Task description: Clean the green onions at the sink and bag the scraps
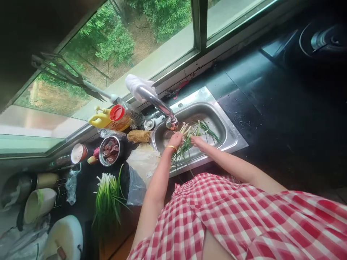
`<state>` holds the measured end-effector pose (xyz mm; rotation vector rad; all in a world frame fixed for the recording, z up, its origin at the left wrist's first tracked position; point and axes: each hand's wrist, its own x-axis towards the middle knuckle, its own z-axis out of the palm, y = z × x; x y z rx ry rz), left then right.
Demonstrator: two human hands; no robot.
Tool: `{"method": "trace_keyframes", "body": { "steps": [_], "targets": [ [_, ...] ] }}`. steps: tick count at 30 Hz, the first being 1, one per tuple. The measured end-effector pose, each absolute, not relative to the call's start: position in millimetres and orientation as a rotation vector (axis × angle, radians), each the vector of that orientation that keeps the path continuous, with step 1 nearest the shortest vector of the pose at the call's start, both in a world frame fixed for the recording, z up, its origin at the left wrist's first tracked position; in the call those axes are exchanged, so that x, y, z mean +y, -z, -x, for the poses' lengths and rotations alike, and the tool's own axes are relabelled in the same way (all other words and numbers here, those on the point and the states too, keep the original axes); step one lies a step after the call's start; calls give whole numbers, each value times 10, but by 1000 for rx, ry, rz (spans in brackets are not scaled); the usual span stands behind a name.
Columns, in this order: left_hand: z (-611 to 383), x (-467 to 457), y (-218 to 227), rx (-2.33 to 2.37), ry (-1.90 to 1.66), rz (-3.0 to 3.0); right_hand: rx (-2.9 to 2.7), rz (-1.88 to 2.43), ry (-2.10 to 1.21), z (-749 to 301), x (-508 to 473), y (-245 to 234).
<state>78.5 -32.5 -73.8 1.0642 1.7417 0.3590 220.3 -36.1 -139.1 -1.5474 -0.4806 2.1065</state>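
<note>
Over the metal sink [231, 126], my left hand [176, 139] is closed round a bunch of scallions [184, 129], white ends pointing up and away from me. Their green leaves hang toward the sink's front edge. Close beside it, my right hand [198, 142] has its fingers closed on the same scallions, though the fingertips are partly hidden. More scallions [210, 130] lie in the basin to the right of my hands. The chrome faucet [159, 104], with a white cloth [135, 85] wrapped on its bend, ends just above my left hand.
On the left counter lies another bunch of scallions [108, 198] beside a plastic bag [137, 187]. A metal bowl of dark reddish pieces [110, 151], a brown sponge [138, 136] and a yellow jug [101, 119] stand nearby. A round cutting board [66, 238] sits lower left.
</note>
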Motion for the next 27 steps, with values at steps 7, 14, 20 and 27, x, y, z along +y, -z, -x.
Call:
{"method": "trace_keyframes", "body": {
  "steps": [7, 14, 20, 27],
  "targets": [
    [-844, -402, 790, 1845, -200, -1359, -302, 1126, -2222, -2051, -186, 1247],
    [-649, -457, 708, 2081, -176, -1186, -215, 1211, -2229, -1739, -1, 1341],
    [-661, -433, 605, 2167, -97, -1188, -208, 1404, -2127, -1980, 98, 1447],
    [-750, -433, 787, 1983, -281, -1038, -675, 1076, -2149, -2045, -68, 1368]
  ]
}}
